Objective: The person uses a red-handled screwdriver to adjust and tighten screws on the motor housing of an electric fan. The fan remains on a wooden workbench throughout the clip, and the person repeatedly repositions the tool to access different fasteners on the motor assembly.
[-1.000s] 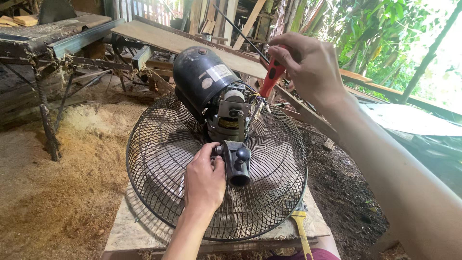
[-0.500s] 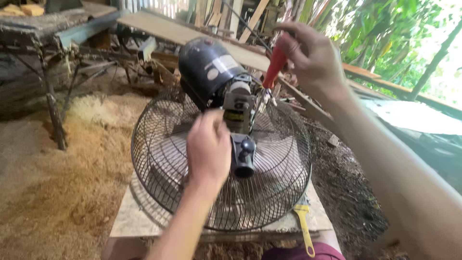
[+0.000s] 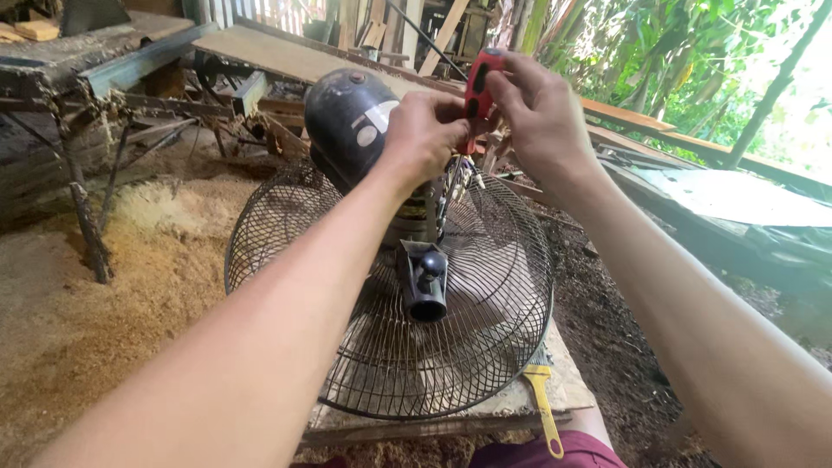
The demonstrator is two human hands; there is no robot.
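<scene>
- I see my left hand (image 3: 422, 130) in the upper middle of the frame, its fingers curled shut over the top of the fan motor (image 3: 351, 121), right beside the red handle
- My right hand (image 3: 537, 113) sits just right of it, fingers closed around the red screwdriver (image 3: 478, 87), whose handle stands nearly upright between the two hands
- The screwdriver's shaft runs down behind my left hand toward the motor; I cannot tell where the tip lands
- The motor is a dark rounded housing with a pale label, in the upper centre of the frame, tilted up and to the left above the grille
- Below it the round wire fan grille (image 3: 485, 329) fills the middle of the frame, lying face down on a wooden board (image 3: 563, 390) that serves as the counter
- A dark neck bracket (image 3: 423, 282) with a round knob sticks out toward me from the motor, over the centre of the grille
- A yellow-handled tool (image 3: 543, 407) lies on the board at the lower right edge of the grille, just beside the wire rim
- Sawdust (image 3: 130, 260) covers the ground in the left of the frame, under a rough workbench (image 3: 78, 52) at the upper left
- Green foliage (image 3: 685, 61) shows at the upper right
</scene>
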